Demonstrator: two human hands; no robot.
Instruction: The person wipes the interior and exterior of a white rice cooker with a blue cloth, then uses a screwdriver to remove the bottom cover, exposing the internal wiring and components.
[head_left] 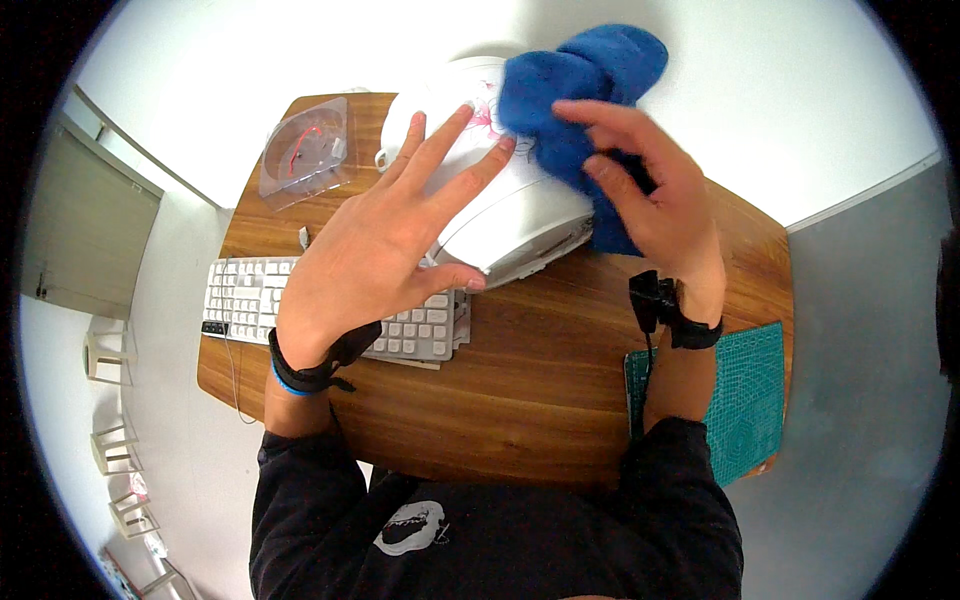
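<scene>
A white, rounded appliance (515,215) with a pink flower print, shaped like a rice cooker, sits tilted at the far middle of the desk. My left hand (385,235) lies against its near left side, fingers spread and thumb low by its edge. A blue cloth (560,100) drapes over the appliance's right side and hangs down beside it. My right hand (655,185) is at the cloth, index finger and thumb curled around a fold of it. The other fingers of that hand are mostly hidden.
A white keyboard (245,295) lies at the left, partly under my left arm. Behind it stands a clear plastic tray (305,150) with a thin red piece in it. A green cutting mat (750,400) rests at the right edge of the wooden desk (530,370).
</scene>
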